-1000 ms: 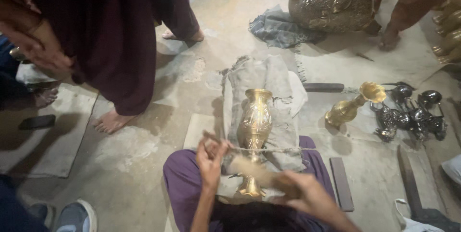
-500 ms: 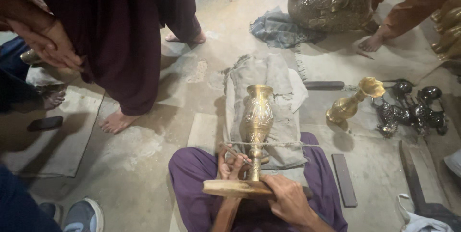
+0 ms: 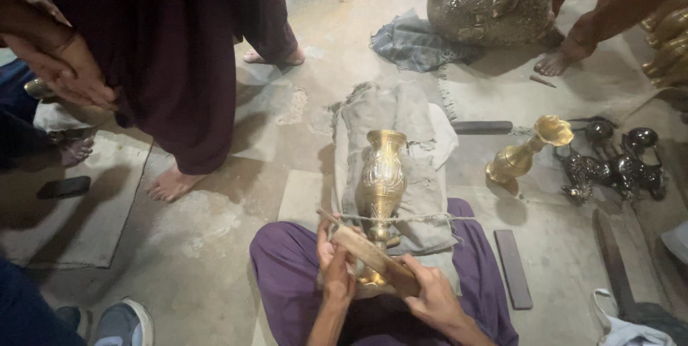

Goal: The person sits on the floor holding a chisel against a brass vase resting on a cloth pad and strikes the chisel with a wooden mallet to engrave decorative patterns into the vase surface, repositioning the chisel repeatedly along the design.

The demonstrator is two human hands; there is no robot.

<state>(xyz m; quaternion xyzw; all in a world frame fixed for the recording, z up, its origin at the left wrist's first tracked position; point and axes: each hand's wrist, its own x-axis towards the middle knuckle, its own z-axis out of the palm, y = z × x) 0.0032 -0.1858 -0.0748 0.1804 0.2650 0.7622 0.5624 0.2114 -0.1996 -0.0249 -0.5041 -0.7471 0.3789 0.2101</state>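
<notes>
Bare concrete floor stretches around us, dusty and patched, and we sit on it cross-legged in purple trousers. Across our lap and out over the floor lies a grey cloth; on it stands an engraved brass vase, with its foot near our knees and its mouth pointing away from us. A thin cord crosses the vase at its narrow stem.

Our right hand is closed around the near end of a flat wooden stick, which slants across the foot of the vase. Our left hand has its fingers curled against the stick's far end, just beside the vase's base.

Toward the right edge of the floor a second brass vase lies tipped beside a cluster of dark metal pieces. A dark flat bar lies by our right knee. At the left, a person in dark maroon clothes stands barefoot, and a black phone lies on the floor nearby.
</notes>
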